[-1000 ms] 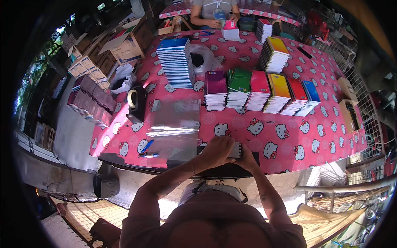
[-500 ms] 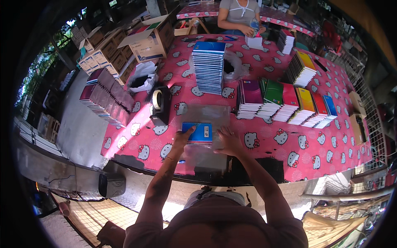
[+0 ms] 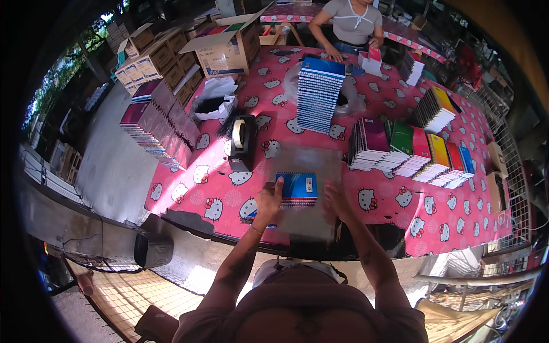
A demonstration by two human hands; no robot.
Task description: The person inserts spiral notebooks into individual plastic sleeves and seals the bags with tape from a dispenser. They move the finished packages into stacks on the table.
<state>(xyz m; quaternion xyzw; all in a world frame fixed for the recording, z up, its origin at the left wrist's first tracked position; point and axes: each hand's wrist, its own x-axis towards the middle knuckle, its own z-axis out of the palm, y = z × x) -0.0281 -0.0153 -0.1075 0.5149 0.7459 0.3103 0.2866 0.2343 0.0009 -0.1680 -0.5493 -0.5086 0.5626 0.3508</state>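
A small stack of spiral notebooks, blue cover on top, lies on a clear plastic sheet near the table's front edge. My left hand grips the stack's left side, its thumb at the top cover's edge. Just right of the stack, my right hand is over the plastic, apart from the notebooks; motion smears its fingers. A black tape dispenser with a roll of tape stands beyond my left hand. Beyond the sheet rises a tall stack of blue spiral notebooks.
Rows of coloured notebooks stand at the right. Wrapped notebook stacks sit on the left edge, near a white plastic bag. An open carton stands behind. Across the table, a person works beside a white stack with a red notebook.
The view has swung, so the table appears farther right. My right hand has shifted beside the stack, its fingers now blurred. A red notebook now shows at the other person's white stack.
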